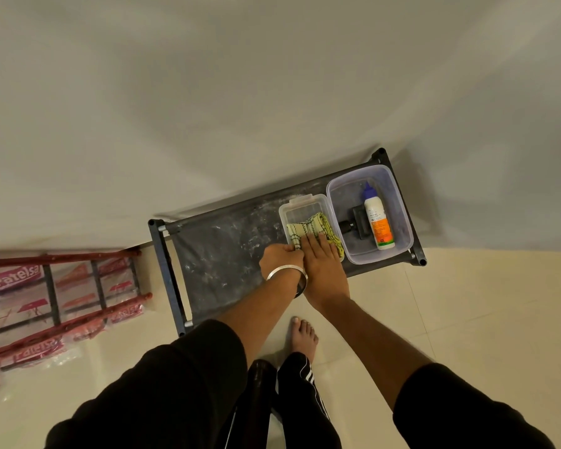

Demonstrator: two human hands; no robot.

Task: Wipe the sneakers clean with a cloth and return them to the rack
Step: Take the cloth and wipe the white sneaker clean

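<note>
A yellow-green patterned cloth lies partly inside a small clear plastic box on top of the dark, dusty shoe rack. My left hand, with a metal bangle on the wrist, pinches the cloth's near corner at the box's edge. My right hand lies flat on the cloth with its fingers stretched out, touching the left hand. No sneakers are in view; the rack's lower shelves are hidden under its top.
A larger clear tub at the rack's right end holds a white bottle with a blue cap and a black brush. A red frame wrapped in plastic lies on the tiled floor at left. My bare foot stands before the rack, which backs onto a wall.
</note>
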